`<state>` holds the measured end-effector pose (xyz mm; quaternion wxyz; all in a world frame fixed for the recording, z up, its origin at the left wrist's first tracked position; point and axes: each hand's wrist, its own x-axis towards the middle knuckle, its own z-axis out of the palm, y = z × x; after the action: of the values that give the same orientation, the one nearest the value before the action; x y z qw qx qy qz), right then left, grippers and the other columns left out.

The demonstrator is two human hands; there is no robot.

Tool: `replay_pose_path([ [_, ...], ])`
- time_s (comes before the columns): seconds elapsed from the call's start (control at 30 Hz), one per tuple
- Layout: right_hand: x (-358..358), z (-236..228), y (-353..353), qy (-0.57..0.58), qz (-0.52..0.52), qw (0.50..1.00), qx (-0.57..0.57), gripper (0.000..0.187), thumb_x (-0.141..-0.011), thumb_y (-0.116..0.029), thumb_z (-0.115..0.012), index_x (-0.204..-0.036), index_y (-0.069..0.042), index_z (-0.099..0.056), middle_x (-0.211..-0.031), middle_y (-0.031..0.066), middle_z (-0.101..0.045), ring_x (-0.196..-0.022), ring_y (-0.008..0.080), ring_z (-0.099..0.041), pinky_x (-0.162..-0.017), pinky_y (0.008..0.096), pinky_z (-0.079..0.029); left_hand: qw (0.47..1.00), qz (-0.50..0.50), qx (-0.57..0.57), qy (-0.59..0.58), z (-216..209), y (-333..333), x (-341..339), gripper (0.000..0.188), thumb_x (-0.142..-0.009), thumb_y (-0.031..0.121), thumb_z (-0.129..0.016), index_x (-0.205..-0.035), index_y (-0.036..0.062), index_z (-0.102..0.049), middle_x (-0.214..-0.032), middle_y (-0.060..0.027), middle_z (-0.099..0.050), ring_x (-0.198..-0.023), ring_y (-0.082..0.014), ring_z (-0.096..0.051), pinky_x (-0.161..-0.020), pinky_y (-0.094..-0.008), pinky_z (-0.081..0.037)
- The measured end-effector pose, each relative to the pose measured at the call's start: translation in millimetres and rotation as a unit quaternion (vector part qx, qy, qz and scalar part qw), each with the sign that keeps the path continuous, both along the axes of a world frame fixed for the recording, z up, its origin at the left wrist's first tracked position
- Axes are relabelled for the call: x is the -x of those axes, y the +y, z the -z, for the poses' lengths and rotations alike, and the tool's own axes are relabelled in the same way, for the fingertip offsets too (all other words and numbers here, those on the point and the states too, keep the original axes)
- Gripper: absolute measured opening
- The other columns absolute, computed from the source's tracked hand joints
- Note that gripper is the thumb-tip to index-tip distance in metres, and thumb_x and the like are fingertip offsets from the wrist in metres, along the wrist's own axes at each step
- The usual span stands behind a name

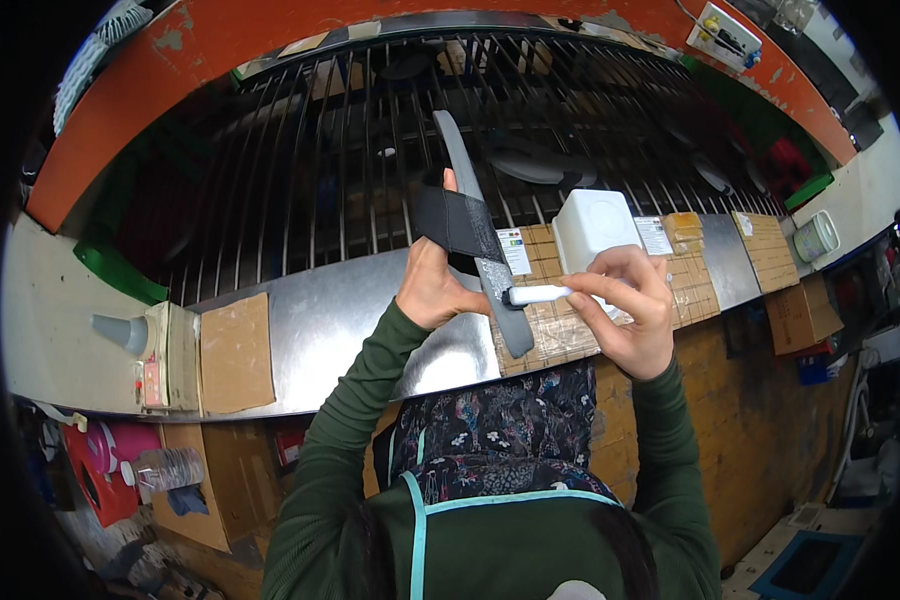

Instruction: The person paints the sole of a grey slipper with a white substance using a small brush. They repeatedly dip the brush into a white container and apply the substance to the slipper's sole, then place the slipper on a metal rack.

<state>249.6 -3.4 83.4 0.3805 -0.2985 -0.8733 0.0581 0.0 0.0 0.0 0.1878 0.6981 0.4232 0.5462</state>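
Just above the steel ledge [315, 350], from where I stand, a long, slim, grey slipper sole with a broad black leather-like strap [510, 330] is gripped in the person's left hand [430, 288], fingers partly hidden by the strap, thumb against the sole's edge. Its upper face has a wet-looking shine. Pinched between thumb and fingers of the right hand [635, 312] is a smooth white-handled brush with a dark head [542, 294], which touches the sole. Behind that hand, partly covered by it, stands a boxy white plastic container [595, 225]; beyond it sits a small yellowish block [684, 227]. Beneath spreads a tape-covered brown cardboard sheet [550, 335]; a plain brown cardboard piece [235, 352] lies leftward, near a grey cone [120, 332]. The ledge is shiny and smeared. Past it runs a dark rack of thin parallel metal bars [290, 180], framed by a chipped orange beam [150, 90]; lower left, a clear plastic bottle [167, 470] lies beside brown boxes.
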Motion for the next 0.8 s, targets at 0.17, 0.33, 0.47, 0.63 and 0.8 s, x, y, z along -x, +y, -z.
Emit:
replay_pose_path([
  [0.17, -3.5, -0.9, -2.6, -0.026, -0.013, 1.0, -0.001, 0.019, -0.071, -0.01, -0.078, -0.09, -0.012, -0.077, -0.085, 0.0002, -0.061, -0.074, 0.0145, -0.048, -0.073, 0.0307, -0.033, 0.999, -0.025, -0.027, 0.032, -4.1, -4.3, 1.3, 0.15, -0.038, 0.022, -0.094, -0.154, 0.002, -0.002, -0.134, -0.0186, -0.051, -0.118, -0.0333, -0.056, -0.105, -0.0405, -0.04],
  [0.33, -2.7, 1.6, -3.2, -0.016, -0.018, 1.0, 0.001, 0.018, -0.071, -0.01, -0.078, -0.09, -0.012, -0.077, -0.085, 0.0005, -0.06, -0.074, 0.0152, -0.048, -0.072, 0.0306, -0.034, 1.0, -0.018, 0.024, -0.006, -0.9, -0.7, 3.1, 0.149, -0.04, 0.021, -0.094, -0.154, 0.0031, 0.0, -0.129, -0.0173, -0.053, -0.121, -0.0319, -0.054, -0.109, -0.0411, -0.036],
  [0.47, -2.6, 1.2, -4.0, -0.009, -0.02, 1.0, 0.001, 0.019, -0.071, -0.009, -0.077, -0.09, -0.011, -0.076, -0.084, 0.0011, -0.061, -0.074, 0.0155, -0.049, -0.072, 0.0308, -0.034, 0.997, -0.01, 0.062, -0.048, 2.6, 0.7, 1.6, 0.145, -0.045, 0.02, -0.092, -0.155, 0.0049, 0.001, -0.129, -0.0163, -0.053, -0.123, -0.0305, -0.051, -0.112, -0.0418, -0.032],
  [0.63, -2.4, 0.0, -4.2, 0.0, -0.017, 1.0, -0.007, 0.02, -0.071, -0.008, -0.078, -0.091, -0.009, -0.076, -0.084, 0.0018, -0.061, -0.074, 0.0156, -0.051, -0.072, 0.0307, -0.034, 0.983, 0.011, 0.131, -0.132, 7.5, 0.1, -4.2, 0.137, -0.054, 0.019, -0.091, -0.155, 0.0076, 0.001, -0.131, -0.0148, -0.052, -0.122, -0.0271, -0.052, -0.11, -0.0403, -0.035],
  [0.8, 0.0, 1.4, -1.5, 0.037, -0.011, 0.999, -0.023, 0.019, -0.072, -0.012, -0.079, -0.091, -0.013, -0.076, -0.084, -0.001, -0.062, -0.069, 0.0133, -0.049, -0.071, 0.0317, -0.029, 0.973, 0.034, 0.133, -0.186, 14.0, 5.3, -10.8, 0.127, -0.065, 0.015, -0.087, -0.156, 0.0117, 0.002, -0.132, -0.0127, -0.049, -0.12, -0.0229, -0.052, -0.105, -0.0372, -0.042],
])
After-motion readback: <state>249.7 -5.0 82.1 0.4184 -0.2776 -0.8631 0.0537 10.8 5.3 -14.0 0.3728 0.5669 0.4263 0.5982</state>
